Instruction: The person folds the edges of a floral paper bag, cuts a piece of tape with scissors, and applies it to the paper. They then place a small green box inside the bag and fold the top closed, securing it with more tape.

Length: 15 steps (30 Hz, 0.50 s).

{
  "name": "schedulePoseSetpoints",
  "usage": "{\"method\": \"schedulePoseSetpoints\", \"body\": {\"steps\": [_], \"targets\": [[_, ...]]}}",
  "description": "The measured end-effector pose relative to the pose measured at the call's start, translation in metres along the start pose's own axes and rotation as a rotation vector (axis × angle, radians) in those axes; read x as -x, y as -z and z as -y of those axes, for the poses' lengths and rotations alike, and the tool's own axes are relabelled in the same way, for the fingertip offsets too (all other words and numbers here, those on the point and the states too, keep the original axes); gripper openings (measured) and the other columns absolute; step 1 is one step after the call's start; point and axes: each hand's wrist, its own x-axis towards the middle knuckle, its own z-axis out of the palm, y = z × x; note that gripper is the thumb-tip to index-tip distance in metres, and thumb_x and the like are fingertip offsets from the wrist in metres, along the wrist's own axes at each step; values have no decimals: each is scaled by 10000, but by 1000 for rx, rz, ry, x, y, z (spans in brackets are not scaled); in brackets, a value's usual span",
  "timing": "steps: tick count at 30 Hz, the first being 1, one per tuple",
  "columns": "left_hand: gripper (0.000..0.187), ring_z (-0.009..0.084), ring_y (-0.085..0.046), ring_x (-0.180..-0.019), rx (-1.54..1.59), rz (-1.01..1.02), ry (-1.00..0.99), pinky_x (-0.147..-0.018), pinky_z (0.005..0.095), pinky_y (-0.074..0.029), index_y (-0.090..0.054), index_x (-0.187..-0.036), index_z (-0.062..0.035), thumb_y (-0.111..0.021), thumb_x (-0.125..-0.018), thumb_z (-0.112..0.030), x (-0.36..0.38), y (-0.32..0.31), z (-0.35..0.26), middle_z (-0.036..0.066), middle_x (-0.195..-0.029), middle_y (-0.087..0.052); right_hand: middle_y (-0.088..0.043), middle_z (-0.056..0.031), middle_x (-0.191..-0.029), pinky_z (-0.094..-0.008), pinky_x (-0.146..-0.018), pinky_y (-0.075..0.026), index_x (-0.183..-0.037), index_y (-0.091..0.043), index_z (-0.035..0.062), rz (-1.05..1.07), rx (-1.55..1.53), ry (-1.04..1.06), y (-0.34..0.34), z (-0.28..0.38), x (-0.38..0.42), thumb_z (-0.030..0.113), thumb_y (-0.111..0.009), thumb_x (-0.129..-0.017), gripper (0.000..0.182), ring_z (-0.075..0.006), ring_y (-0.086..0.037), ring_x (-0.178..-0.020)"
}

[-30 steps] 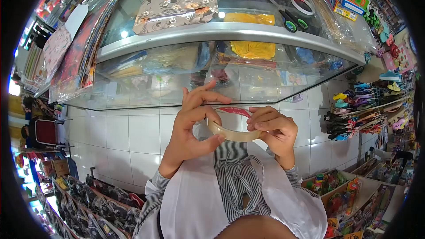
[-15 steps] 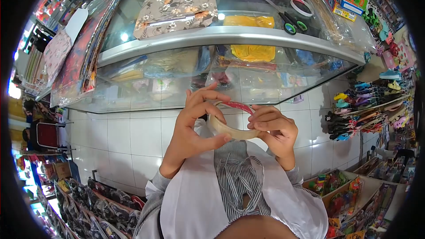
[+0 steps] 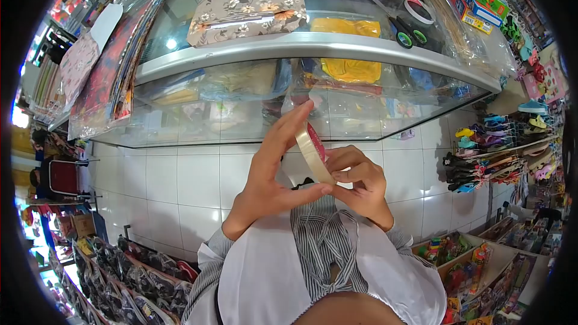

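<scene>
A roll of clear tape (image 3: pixel 313 157) with a red printed core is held between my two hands, standing steeply on edge and tilted. My left hand (image 3: pixel 268 171) makes a wide C on its left side: the fingers stretch up to the roll's top end, and the thumb reaches its lower end. Bent fingers of my right hand (image 3: pixel 362 185) pinch the roll's lower right part, close to the left thumb tip. Whether a loose tape end is between those fingers is too small to tell.
Ahead stands a glass display counter (image 3: pixel 289 51) with a metal edge. On it lie a floral-wrapped package (image 3: pixel 250 3), black-and-green scissors (image 3: pixel 404 33), another tape roll (image 3: pixel 420 11) and small boxes (image 3: pixel 475 0). Wrapping sheets (image 3: pixel 117 54) hang left; a sandal rack (image 3: pixel 500 150) stands right.
The tape roll has turned from lying nearly flat to standing on edge. My left fingers have straightened upward along it, and my right hand has moved slightly down and left.
</scene>
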Motion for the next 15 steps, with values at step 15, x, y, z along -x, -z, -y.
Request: {"method": "schedulePoseSetpoints", "body": {"steps": [15], "targets": [[884, 326, -461, -1280, 54, 113, -195, -1044, 416, -359, -356, -1409, -80, -829, -665, -141, 9, 5, 1, 183, -1398, -461, -333, -169, -1459, -444, -1024, -399, -1378, -435, 134, 229, -33, -239, 12, 13, -17, 196, -923, -534, 977, -340, -415, -1290]]}}
